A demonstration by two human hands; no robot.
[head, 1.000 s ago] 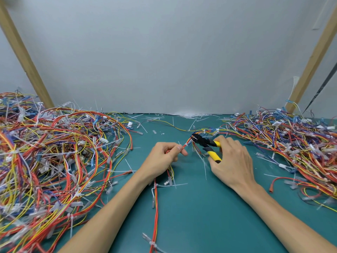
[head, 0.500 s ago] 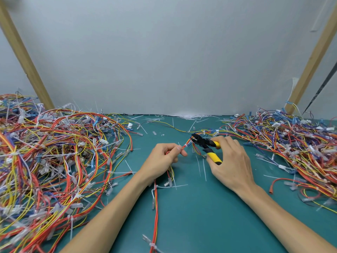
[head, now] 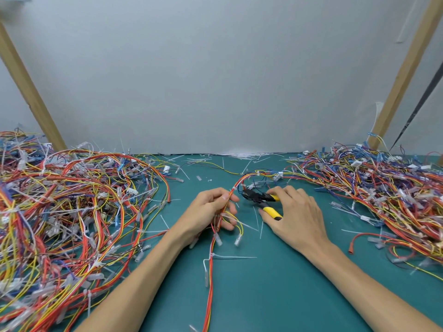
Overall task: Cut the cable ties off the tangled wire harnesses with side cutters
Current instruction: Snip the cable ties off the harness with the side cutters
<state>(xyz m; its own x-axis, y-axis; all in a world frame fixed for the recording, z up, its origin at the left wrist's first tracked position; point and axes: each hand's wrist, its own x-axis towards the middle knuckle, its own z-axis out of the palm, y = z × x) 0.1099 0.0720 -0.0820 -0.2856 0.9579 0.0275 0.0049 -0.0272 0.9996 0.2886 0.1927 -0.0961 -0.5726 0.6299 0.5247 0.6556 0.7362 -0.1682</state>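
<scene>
My left hand (head: 208,212) pinches a thin red, orange and yellow wire harness (head: 210,279) that runs from the near edge up through my fingers and arcs right toward the far pile. My right hand (head: 294,216) grips side cutters (head: 260,200) with yellow handles and black jaws. The jaws point left, close to the harness just right of my left fingertips. A white cable tie (head: 233,257) sticks out sideways from the harness below my left hand. Whether the jaws touch the wire is unclear.
A big tangled heap of harnesses (head: 67,212) covers the left of the green mat (head: 275,295). Another heap (head: 383,195) fills the right. Cut white tie scraps (head: 242,155) lie along the back wall. Wooden posts (head: 405,70) lean at both sides.
My left hand has loosened, its lower fingers spreading off the harness. The cutters have drawn back slightly to the right from the wire. A cut tie piece lies between the hands.
</scene>
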